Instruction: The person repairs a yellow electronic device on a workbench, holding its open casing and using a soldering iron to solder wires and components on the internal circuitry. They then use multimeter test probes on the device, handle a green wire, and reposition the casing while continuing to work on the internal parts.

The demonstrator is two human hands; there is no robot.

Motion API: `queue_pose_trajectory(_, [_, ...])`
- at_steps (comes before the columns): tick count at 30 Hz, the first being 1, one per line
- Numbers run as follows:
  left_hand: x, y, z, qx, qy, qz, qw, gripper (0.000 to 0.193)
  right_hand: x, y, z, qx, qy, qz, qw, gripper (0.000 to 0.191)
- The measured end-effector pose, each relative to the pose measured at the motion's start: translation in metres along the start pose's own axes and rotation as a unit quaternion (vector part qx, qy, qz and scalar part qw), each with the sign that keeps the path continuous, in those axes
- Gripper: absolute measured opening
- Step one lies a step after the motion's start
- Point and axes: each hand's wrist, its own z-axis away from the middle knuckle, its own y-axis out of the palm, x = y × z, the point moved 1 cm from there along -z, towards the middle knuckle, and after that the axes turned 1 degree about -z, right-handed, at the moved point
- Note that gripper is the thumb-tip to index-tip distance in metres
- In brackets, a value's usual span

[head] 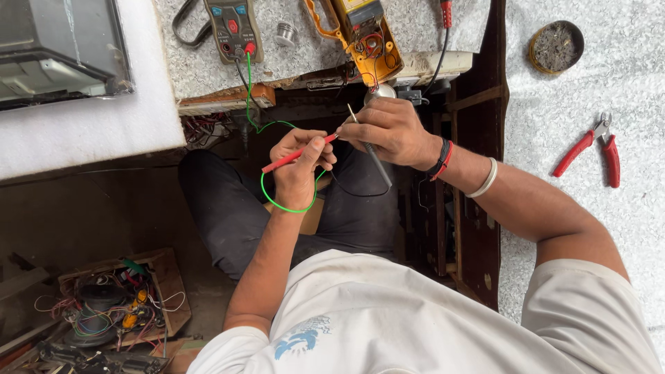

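Observation:
My left hand (299, 170) grips a red test probe (282, 160) whose green lead (267, 126) loops below my wrist and runs up to a grey multimeter (233, 28) on the bench. My right hand (391, 130) holds a thin grey pen-like tool (376, 163), possibly a second probe or soldering iron, and its fingertips meet the red probe's tip. Both hands hover over my lap, below the bench edge.
An opened yellow meter (364, 34) and a solder spool (285, 32) lie on the bench. Red-handled pliers (597, 149) and a round tin (556, 46) rest on the right surface. A circuit board with wires (114, 308) sits on the floor at left. White foam block (90, 125) at upper left.

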Motion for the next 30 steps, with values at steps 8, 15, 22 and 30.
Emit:
queue_pose_trajectory(8, [-0.0064, 0.0019, 0.0058, 0.009, -0.002, -0.010, 1.000, 0.020, -0.0007, -0.0002, 0.0045, 0.016, -0.002, -0.028, 0.999, 0.028])
queue_pose_trajectory(15, [-0.0080, -0.0005, 0.0076, 0.024, 0.002, -0.017, 1.000, 0.019, 0.0020, 0.0001, 0.0026, 0.020, -0.011, -0.036, 0.999, 0.030])
queue_pose_trajectory(22, [-0.0037, 0.0002, 0.0055, 0.028, -0.014, 0.020, 0.999, 0.019, 0.0018, -0.0009, 0.0012, 0.022, -0.025, -0.035, 0.999, 0.031])
queue_pose_trajectory(30, [0.0005, 0.0079, 0.0041, 0.032, 0.003, -0.015, 0.999, 0.016, 0.0020, -0.0035, -0.0021, 0.013, -0.016, -0.040, 0.999, 0.023])
